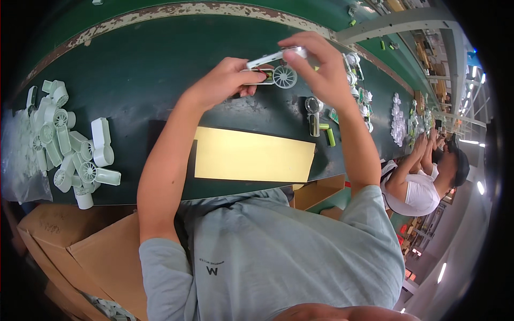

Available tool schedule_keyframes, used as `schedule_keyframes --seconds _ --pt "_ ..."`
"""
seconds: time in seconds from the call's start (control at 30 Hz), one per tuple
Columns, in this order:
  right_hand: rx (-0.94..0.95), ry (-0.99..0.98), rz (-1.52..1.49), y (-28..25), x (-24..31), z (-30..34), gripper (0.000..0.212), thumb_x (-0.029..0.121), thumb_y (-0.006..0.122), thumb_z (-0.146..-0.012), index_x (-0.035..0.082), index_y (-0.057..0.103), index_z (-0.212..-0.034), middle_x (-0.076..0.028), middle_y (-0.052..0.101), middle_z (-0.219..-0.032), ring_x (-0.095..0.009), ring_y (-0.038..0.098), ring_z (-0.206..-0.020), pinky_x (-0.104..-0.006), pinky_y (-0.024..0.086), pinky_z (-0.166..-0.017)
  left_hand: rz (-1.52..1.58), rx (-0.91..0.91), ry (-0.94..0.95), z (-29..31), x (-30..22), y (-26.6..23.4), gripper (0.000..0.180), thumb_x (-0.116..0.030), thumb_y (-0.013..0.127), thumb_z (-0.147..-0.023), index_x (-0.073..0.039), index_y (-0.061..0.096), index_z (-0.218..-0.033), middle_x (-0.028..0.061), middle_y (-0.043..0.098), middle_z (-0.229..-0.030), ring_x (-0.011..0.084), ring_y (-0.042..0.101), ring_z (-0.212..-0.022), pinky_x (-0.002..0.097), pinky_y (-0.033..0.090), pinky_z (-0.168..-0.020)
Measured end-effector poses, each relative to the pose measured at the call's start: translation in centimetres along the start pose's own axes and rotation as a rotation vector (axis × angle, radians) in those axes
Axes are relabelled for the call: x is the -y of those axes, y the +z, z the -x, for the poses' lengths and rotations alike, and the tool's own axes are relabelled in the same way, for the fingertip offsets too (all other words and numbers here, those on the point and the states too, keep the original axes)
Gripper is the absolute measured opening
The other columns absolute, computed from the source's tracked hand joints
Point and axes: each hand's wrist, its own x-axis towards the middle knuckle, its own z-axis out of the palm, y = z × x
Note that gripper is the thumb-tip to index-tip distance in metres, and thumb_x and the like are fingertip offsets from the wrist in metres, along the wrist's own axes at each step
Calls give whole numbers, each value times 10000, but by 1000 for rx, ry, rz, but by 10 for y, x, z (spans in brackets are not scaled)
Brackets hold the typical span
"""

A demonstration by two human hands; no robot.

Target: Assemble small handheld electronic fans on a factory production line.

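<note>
My left hand (226, 80) is closed around the handle of a pale green handheld fan shell (285, 77) with a round spoked grille. Red wire and something green show inside that handle. Above it, tilted, is the other fan half (266, 59), its round end pinched between the thumb and fingers of my right hand (320, 67). The two halves lie close together at the handle end and stand apart toward the round end. Below my right hand, a separate fan piece with a clear round head (313, 107) lies on the dark green table, beside green battery cells (331, 137).
A yellow sheet (254, 155) lies before me. Several pale green fan shells (64, 142) are heaped at the left by a clear plastic bag (19, 160). More fan parts (353, 69) line the right. Cardboard boxes (101, 251) stand below the table edge. Another person (420, 187) works at far right.
</note>
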Motion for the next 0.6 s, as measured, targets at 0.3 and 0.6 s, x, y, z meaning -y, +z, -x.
schedule_keyframes --seconds 0.3,0.6 --pt "-71 26 -19 7 2 7 209 184 728 -884 21 735 -1015 -88 681 -969 -168 640 -810 -281 510 -731 -270 -46 133 5 -5 14 261 -194 755 -884 -11 653 -1040 -14 608 -743 39 506 -577 216 405 -524" --pt "-67 137 -146 17 -7 8 204 195 712 -906 17 726 -1006 -89 687 -942 -171 653 -826 -285 514 -747 -302 -22 123 2 -7 16 304 -181 737 -895 -15 610 -1116 28 641 -790 64 568 -593 212 431 -502"
